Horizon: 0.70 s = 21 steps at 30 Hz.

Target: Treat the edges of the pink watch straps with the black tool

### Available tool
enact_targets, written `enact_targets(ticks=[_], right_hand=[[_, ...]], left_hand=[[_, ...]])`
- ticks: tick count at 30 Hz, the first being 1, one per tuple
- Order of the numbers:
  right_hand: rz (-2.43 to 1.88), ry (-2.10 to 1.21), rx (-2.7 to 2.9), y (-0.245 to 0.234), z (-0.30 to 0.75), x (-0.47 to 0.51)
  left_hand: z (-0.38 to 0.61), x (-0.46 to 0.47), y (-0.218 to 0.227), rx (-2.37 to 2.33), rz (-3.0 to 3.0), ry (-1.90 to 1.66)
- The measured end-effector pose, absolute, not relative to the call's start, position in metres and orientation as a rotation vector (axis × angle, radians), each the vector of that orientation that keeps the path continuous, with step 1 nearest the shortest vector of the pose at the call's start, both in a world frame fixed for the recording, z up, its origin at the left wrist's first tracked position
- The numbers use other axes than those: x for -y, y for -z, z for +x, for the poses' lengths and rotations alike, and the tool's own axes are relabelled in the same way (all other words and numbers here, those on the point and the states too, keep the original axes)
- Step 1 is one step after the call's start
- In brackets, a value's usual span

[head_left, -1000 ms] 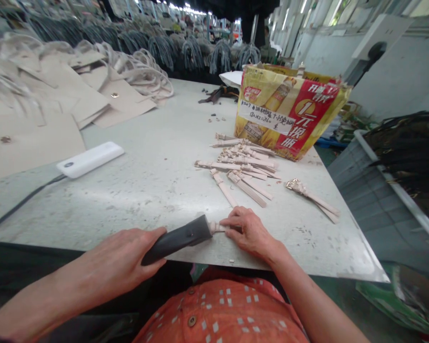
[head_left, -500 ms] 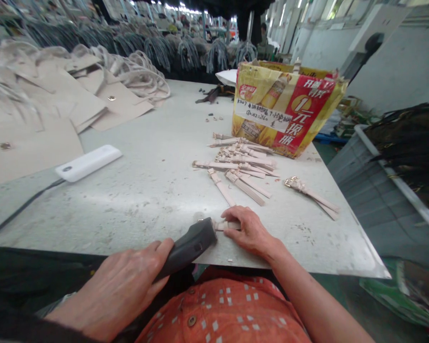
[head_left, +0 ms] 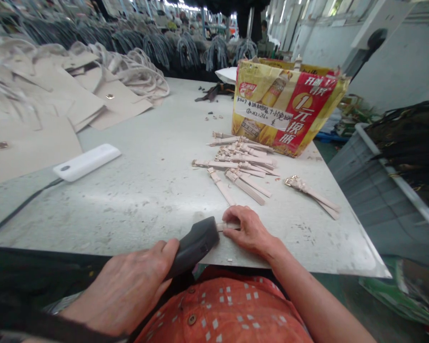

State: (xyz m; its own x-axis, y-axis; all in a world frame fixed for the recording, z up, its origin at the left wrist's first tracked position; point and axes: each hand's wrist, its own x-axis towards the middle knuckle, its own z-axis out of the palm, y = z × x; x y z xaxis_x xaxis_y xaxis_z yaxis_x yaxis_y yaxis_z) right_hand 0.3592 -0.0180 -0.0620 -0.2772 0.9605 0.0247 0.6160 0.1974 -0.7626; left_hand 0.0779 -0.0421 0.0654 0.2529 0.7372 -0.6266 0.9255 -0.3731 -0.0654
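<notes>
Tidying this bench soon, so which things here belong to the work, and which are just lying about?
In the work:
left hand on black-handled tool
right hand holding pale strap
loose pale straps

Lying about:
white corded unit
printed box
beige panels

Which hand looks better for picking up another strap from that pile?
Probably the right hand: it sits closest to the pale straps, and it only pins a short strap piece, while the left hand grips the black handheld tool.
</notes>
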Motion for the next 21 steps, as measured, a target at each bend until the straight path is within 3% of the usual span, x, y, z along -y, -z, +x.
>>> enact_targets(ticks=[4,10,21], right_hand=[[-1.434,-0.947,1.927,0.059,0.363,0.017],[-1.369,-1.131,1.818,0.057,0.368,0.012],[-1.376,-1.115,1.79,0.064,0.365,0.01]], left_hand=[[0.096,0.033,-0.081,-1.49,2.244,0.834],[0.076,0.012,-0.054,-1.469,2.444,0.496],[0.058,-0.013,-0.066,-1.494,2.32,0.553]])
